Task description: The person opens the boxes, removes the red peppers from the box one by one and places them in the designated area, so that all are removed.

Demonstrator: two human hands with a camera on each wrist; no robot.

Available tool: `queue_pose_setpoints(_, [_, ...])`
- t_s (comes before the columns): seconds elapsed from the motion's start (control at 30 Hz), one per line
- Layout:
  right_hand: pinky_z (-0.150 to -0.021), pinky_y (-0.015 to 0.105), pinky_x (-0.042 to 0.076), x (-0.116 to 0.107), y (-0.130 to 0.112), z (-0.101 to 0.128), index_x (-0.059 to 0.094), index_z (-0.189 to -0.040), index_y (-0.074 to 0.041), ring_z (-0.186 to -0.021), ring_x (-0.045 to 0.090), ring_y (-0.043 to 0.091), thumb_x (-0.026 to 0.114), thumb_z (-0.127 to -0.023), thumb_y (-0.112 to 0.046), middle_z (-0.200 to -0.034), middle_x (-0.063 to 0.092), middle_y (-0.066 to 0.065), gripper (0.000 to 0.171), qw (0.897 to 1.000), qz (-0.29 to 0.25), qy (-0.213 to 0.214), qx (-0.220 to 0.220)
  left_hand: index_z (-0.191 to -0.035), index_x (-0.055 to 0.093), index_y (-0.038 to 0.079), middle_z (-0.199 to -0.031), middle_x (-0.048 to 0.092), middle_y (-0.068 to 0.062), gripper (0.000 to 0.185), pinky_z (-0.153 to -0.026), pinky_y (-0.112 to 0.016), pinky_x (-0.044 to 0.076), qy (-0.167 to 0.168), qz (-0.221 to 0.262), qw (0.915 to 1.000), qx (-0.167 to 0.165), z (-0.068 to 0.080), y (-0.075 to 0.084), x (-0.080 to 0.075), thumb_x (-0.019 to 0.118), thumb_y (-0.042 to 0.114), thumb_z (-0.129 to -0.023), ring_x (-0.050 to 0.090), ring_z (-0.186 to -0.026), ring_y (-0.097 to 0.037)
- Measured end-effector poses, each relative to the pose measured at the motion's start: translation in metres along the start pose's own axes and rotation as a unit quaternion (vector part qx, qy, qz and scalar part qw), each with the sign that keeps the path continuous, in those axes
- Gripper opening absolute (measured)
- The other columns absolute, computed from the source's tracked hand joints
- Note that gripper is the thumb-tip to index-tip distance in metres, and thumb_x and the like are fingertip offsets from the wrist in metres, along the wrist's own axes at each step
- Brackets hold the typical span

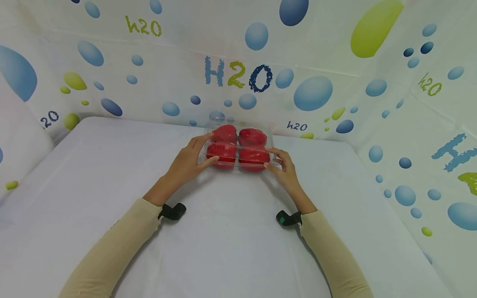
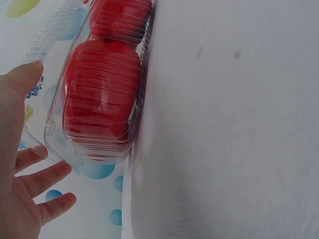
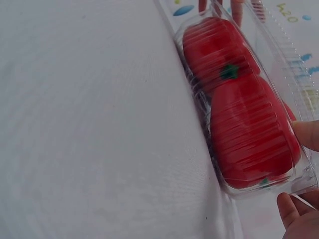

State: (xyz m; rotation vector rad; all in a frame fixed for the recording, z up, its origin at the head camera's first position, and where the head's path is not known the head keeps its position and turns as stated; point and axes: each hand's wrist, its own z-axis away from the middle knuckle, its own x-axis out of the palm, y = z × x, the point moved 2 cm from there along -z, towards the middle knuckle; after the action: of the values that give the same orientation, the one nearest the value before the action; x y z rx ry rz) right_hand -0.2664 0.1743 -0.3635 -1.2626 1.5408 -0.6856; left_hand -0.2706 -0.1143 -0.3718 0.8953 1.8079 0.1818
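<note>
A clear plastic clamshell box [image 1: 237,164] of several red peppers [image 1: 223,151] lies shut on the white table [image 1: 231,244], toward the back. My left hand [image 1: 186,163] spans the box's left end: the thumb touches the near rim, the index finger reaches the far corner, and the other fingers are straight and spread. In the left wrist view the thumb of my left hand [image 2: 20,189] rests on the lid flange of the box [image 2: 99,94]. My right hand [image 1: 285,169] pinches the near right corner. Close up, my right hand [image 3: 299,219] has thumb and fingertip round that corner of the box [image 3: 239,109].
Walls [image 1: 313,93] printed with blue and green bubbles stand close behind the table and on both sides. Black wrist mounts [image 1: 173,211] sit on both cream-sleeved forearms. White tabletop stretches between me and the box.
</note>
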Motion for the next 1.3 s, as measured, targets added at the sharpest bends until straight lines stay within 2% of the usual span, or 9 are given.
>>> queue_pose_setpoints(0.17, [-0.108, 0.046, 0.037, 0.0005, 0.0005, -0.0005, 0.054, -0.127, 0.009, -0.129, 0.039, 0.03, 0.061, -0.086, 0.01, -0.135, 0.046, 0.026, 0.041, 1.0, -0.015, 0.001, 0.012, -0.151, 0.03, 0.015, -0.146, 0.04, -0.017, 0.075, -0.101, -0.052, 0.046, 0.0, 0.0, 1.0, 0.0, 0.0, -0.0004, 0.0004, 0.071, 0.03, -0.09, 0.042, -0.134, -0.034])
queue_pose_setpoints(0.47, [-0.113, 0.049, 0.033, 0.0004, 0.0014, -0.0007, 0.052, -0.129, 0.011, -0.135, 0.035, 0.036, 0.058, -0.088, 0.011, -0.141, 0.039, 0.03, 0.041, 0.999, -0.039, -0.009, 0.021, -0.151, 0.029, 0.014, -0.146, 0.04, -0.018, 0.076, -0.101, -0.052, 0.046, -0.004, -0.006, 1.0, -0.003, -0.0011, 0.0009, 0.0005, 0.07, 0.031, -0.09, 0.043, -0.134, -0.035])
queue_pose_setpoints(0.57, [-0.113, 0.051, 0.032, 0.0006, 0.0026, -0.0009, 0.05, -0.128, 0.013, -0.134, 0.034, 0.037, 0.054, -0.088, 0.013, -0.141, 0.037, 0.032, 0.04, 0.999, -0.044, -0.011, 0.009, -0.151, 0.029, 0.014, -0.145, 0.04, -0.019, 0.076, -0.1, -0.052, 0.047, -0.004, -0.008, 0.9999, -0.006, -0.0008, 0.002, 0.0001, 0.071, 0.031, -0.09, 0.043, -0.133, -0.035])
queue_pose_setpoints(0.77, [-0.108, 0.054, 0.037, 0.0, 0.0022, 0.0004, 0.05, -0.127, 0.016, -0.126, 0.039, 0.041, 0.044, -0.087, 0.02, -0.133, 0.044, 0.033, 0.04, 0.999, -0.026, 0.003, -0.042, -0.151, 0.029, 0.012, -0.141, 0.042, -0.021, 0.079, -0.098, -0.051, 0.049, -0.017, -0.015, 0.9996, -0.017, 0.0003, 0.0013, 0.0012, 0.073, 0.033, -0.088, 0.047, -0.127, -0.038])
queue_pose_setpoints(0.87, [-0.107, 0.056, 0.038, -0.0001, 0.0028, 0.0007, 0.049, -0.129, 0.015, -0.125, 0.039, 0.044, 0.045, -0.088, 0.019, -0.134, 0.045, 0.031, 0.042, 0.999, -0.022, 0.007, -0.047, -0.151, 0.029, 0.013, -0.141, 0.042, -0.021, 0.079, -0.097, -0.052, 0.049, -0.02, -0.012, 0.9995, -0.022, 0.0004, 0.0005, 0.0022, 0.072, 0.034, -0.088, 0.047, -0.128, -0.038])
queue_pose_setpoints(1.13, [-0.102, 0.05, 0.04, 0.0022, 0.0023, 0.0019, 0.046, -0.139, 0.005, -0.132, 0.036, 0.041, 0.046, -0.09, 0.013, -0.143, 0.039, 0.026, 0.049, 1.0, -0.005, 0.017, -0.022, -0.151, 0.028, 0.014, -0.141, 0.041, -0.02, 0.08, -0.099, -0.051, 0.048, -0.013, -0.002, 0.9998, -0.013, 0.0001, -0.0019, 0.0026, 0.073, 0.032, -0.088, 0.044, -0.131, -0.036])
queue_pose_setpoints(1.3, [-0.106, 0.055, 0.036, 0.0027, 0.0044, 0.0029, 0.038, -0.146, 0.003, -0.137, 0.032, 0.04, 0.045, -0.093, 0.01, -0.149, 0.035, 0.025, 0.054, 1.0, -0.019, 0.015, -0.004, -0.152, 0.027, 0.015, -0.142, 0.04, -0.019, 0.081, -0.1, -0.052, 0.047, -0.017, 0.004, 0.9997, -0.018, 0.0009, -0.004, 0.0032, 0.073, 0.032, -0.088, 0.043, -0.132, -0.036])
